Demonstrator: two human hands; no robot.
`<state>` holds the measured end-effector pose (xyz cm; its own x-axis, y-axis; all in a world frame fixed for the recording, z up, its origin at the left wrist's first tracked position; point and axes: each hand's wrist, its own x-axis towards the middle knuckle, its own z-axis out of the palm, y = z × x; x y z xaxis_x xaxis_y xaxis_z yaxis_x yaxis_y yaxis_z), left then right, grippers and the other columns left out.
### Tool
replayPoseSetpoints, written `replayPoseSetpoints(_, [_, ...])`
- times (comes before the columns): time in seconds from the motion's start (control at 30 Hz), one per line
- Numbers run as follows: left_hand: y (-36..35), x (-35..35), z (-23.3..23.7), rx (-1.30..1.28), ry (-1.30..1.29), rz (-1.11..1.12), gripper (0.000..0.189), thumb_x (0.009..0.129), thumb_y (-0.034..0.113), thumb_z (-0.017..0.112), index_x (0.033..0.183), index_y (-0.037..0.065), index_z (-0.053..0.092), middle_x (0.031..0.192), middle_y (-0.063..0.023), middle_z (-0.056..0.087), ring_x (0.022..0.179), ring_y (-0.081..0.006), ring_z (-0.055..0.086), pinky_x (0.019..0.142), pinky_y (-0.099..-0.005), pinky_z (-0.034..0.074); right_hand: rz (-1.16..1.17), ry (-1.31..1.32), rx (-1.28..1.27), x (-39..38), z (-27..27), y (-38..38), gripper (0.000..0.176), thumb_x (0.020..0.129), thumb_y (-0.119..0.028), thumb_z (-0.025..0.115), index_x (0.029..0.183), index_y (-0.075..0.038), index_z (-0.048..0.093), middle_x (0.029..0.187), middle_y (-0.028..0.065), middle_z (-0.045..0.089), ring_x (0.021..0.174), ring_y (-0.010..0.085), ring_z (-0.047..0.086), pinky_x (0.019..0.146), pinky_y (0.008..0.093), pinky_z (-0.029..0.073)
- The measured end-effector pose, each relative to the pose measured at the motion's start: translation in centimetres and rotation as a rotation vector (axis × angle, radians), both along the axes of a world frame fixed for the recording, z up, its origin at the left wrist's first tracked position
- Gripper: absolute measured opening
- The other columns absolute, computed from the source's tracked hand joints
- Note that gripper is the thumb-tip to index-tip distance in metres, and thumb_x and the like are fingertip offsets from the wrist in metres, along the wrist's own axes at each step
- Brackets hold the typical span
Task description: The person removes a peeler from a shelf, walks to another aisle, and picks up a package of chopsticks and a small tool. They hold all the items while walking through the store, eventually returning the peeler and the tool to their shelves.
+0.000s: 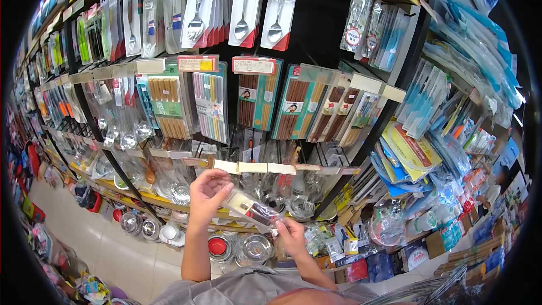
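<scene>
A narrow clear plastic package slants in front of me, with a pale flat part at its upper left end and a dark part toward the lower right. My right hand pinches its lower right end between thumb and fingers. Beside the upper end is my left hand, its fingers bent and spread from the thumb, the thumb right at the package's edge. Just behind the package runs a shelf edge with blank price labels.
Packs of chopsticks hang on the rack ahead, below carded spoons. Metal bowls and a red bowl stand low down. Bagged goods crowd the right side. Tiled floor shows at left.
</scene>
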<state>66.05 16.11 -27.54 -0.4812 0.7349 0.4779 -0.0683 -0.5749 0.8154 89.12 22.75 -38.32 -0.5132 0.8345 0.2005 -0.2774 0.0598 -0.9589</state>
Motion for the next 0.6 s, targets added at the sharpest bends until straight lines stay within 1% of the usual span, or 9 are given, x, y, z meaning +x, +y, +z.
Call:
replayPoseSetpoints(0.07, [0.0,0.2,0.5,0.022,-0.097,0.007,0.027,0.083,-0.007,0.068,0.107,-0.003,0.059,0.100,-0.0077,0.063,0.092,-0.0129,0.063,0.083,-0.0259,0.052,0.005,0.025,-0.036,-0.3,0.4,-0.1,0.019,0.097,-0.014,0.058,0.100,0.003,0.065,0.078,0.0033,0.065,0.065,0.0076,0.058,0.060,0.0229,0.049])
replayPoseSetpoints(0.17, [1.1,-0.6,0.1,0.017,-0.057,0.040,0.028,0.082,-0.007,0.069,0.108,-0.003,0.059,0.101,-0.0099,0.065,0.093,-0.0137,0.064,0.083,-0.0267,0.053,0.039,0.050,-0.074,-1.0,0.3,-0.4,0.018,0.097,-0.014,0.058,0.103,0.002,0.065,0.079,0.0039,0.065,0.066,0.0078,0.059,0.060,0.0232,0.049])
replayPoseSetpoints(0.23, [1.9,-0.8,1.4,0.013,-0.061,0.038,0.029,0.082,-0.006,0.070,0.109,-0.003,0.060,0.101,-0.0109,0.065,0.092,-0.0139,0.065,0.084,-0.0268,0.053,0.071,0.043,-0.081,-1.1,0.5,-0.9,0.018,0.097,-0.013,0.058,0.104,0.002,0.064,0.079,0.0041,0.065,0.067,0.0080,0.059,0.061,0.0233,0.050])
replayPoseSetpoints(0.3, [2.8,-0.7,3.0,0.015,-0.094,0.011,0.031,0.081,-0.005,0.072,0.109,-0.003,0.060,0.100,-0.0122,0.066,0.090,-0.0142,0.066,0.084,-0.0267,0.054,0.232,0.022,-0.048,-1.1,1.7,-1.6,0.017,0.097,-0.013,0.058,0.102,0.001,0.064,0.079,0.0037,0.066,0.068,0.0081,0.060,0.063,0.0234,0.050])
replayPoseSetpoints(0.33, [3.1,-0.5,3.6,0.017,-0.086,-0.003,0.031,0.081,-0.005,0.072,0.109,-0.003,0.060,0.100,-0.0122,0.066,0.090,-0.0142,0.066,0.084,-0.0267,0.054,0.218,0.030,-0.045,-1.2,1.9,-1.7,0.017,0.097,-0.013,0.058,0.102,0.001,0.064,0.079,0.0037,0.066,0.068,0.0081,0.060,0.063,0.0234,0.050])
replayPoseSetpoints(0.43, [4.1,0.6,5.8,0.061,-0.037,-0.074,0.031,0.079,-0.006,0.073,0.107,-0.003,0.060,0.098,-0.0118,0.067,0.091,-0.0152,0.067,0.084,-0.0270,0.055,0.264,-0.105,0.104,-1.2,3.3,-1.4,0.017,0.097,-0.014,0.058,0.099,0.002,0.063,0.079,0.0029,0.066,0.070,0.0084,0.061,0.066,0.0243,0.050])
replayPoseSetpoints(0.53, [4.4,1.6,7.0,0.078,0.021,-0.124,0.030,0.079,-0.006,0.073,0.106,-0.003,0.061,0.097,-0.0126,0.069,0.092,-0.0161,0.068,0.086,-0.0270,0.055,0.259,-0.128,0.112,-1.0,3.7,-0.6,0.020,0.097,-0.017,0.057,0.094,0.001,0.064,0.078,0.0030,0.066,0.070,0.0089,0.061,0.065,0.0256,0.050])
replayPoseSetpoints(0.57, [4.7,1.9,7.0,0.101,0.029,-0.118,0.029,0.077,-0.005,0.074,0.103,-0.001,0.062,0.095,-0.0108,0.069,0.092,-0.0155,0.067,0.082,-0.0271,0.055,0.249,-0.108,0.124,-1.0,3.8,-0.5,0.025,0.098,-0.020,0.055,0.089,0.002,0.063,0.076,0.0032,0.066,0.068,0.0090,0.061,0.065,0.0262,0.050])
replayPoseSetpoints(0.6, [4.9,2.1,7.1,0.103,0.043,-0.137,0.029,0.077,-0.005,0.074,0.103,-0.001,0.062,0.095,-0.0108,0.069,0.092,-0.0155,0.067,0.082,-0.0271,0.055,0.230,-0.094,0.127,-0.8,3.9,-0.2,0.025,0.098,-0.020,0.055,0.089,0.002,0.063,0.076,0.0032,0.066,0.068,0.0090,0.061,0.065,0.0262,0.050])
